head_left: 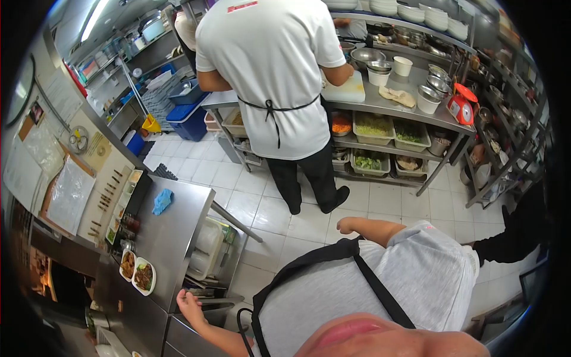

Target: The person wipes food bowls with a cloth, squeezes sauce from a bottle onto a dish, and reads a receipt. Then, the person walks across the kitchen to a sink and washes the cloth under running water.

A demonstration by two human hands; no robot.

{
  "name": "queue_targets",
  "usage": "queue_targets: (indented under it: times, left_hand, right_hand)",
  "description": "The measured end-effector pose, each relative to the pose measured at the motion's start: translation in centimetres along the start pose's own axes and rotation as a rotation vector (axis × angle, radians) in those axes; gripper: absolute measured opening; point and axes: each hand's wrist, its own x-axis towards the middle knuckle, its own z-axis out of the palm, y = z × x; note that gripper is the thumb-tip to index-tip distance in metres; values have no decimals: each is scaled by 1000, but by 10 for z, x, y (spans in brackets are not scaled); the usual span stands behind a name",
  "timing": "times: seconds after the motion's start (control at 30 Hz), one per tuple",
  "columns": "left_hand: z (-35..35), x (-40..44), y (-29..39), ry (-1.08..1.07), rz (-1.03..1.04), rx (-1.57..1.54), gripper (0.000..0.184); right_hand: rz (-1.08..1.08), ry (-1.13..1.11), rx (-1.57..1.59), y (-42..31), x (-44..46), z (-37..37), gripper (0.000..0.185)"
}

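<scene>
Head view: on the steel table (171, 233), near the left hand (190, 307), the larger white food container (145, 293) is probably light and slightly flexible, best held level by opposite sides. The right hand (345, 225) curls; I cannot tell whether either hand grips anything.

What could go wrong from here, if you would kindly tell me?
The person in the white shirt has their back turned and might step backward into someone. The left hand, near the edge of the metal counter, could knock against it. The uncovered food on that counter could perhaps be contaminated.
</scene>
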Motion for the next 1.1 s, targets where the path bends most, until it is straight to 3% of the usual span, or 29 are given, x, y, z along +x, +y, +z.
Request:
queue_targets:
  times: [0.2, 0.27, 0.63, 0.83, 0.93, 1.1]
  left_hand:
    - [27, 13, 8, -147, -55, 104, 32]
    - [40, 29, 4, -220, -50, 128, 33]
    - [184, 29, 33, -618, 52, 314, 38]
    - [288, -15, 55, -745, 214, 288, 41]
    - [347, -59, 81, -839, 237, 327, 44]
    - [440, -124, 124, -669, 374, 201, 60]
  right_hand:
    - [99, -81, 7, 17, 0, 5, 46]
    - [70, -13, -24, 38, 9, 24, 27]
    - [270, 16, 274, 93, -52, 57, 25]
    - [295, 215, 426, 174, -91, 86, 37]
    - [428, 161, 478, 234, -123, 99, 40]
    - [630, 109, 537, 335, -194, 147, 37]
